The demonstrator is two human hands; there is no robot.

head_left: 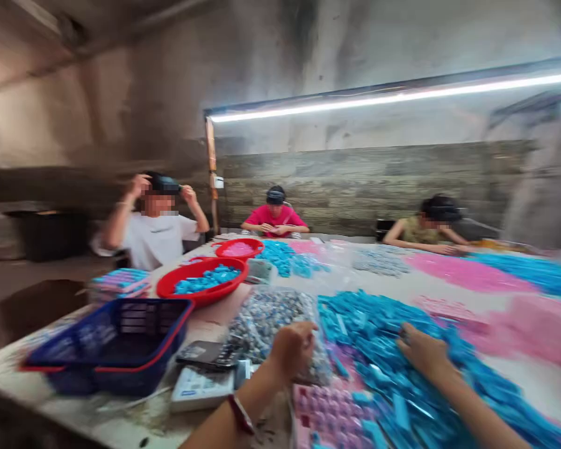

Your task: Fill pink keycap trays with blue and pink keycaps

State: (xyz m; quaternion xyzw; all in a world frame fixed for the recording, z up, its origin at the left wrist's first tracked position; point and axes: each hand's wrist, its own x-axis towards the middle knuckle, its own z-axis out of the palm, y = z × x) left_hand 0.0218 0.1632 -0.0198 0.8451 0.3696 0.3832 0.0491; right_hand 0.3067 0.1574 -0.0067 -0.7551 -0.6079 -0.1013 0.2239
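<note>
My left hand (293,349) is over the right side of a heap of small grey, white and blue parts (268,312). Its fingers are curled closed, and what they hold, if anything, is hidden. My right hand (423,352) reaches into a large pile of shiny blue plastic pieces (364,324). The fingers are curled, with a small dark spot at their tips, too blurred to name. In front of me, between my forearms, lies a pink tray-like block (327,411) with rows of raised knobs and a few blue pieces on it.
At left stands a dark blue basket (98,365) with red edging. A white box (201,388) and a dark calculator-like object (208,354) lie beside it. A red basin (168,288) holds blue pieces. Pink piles (472,271) lie at right. Several people sit around the table.
</note>
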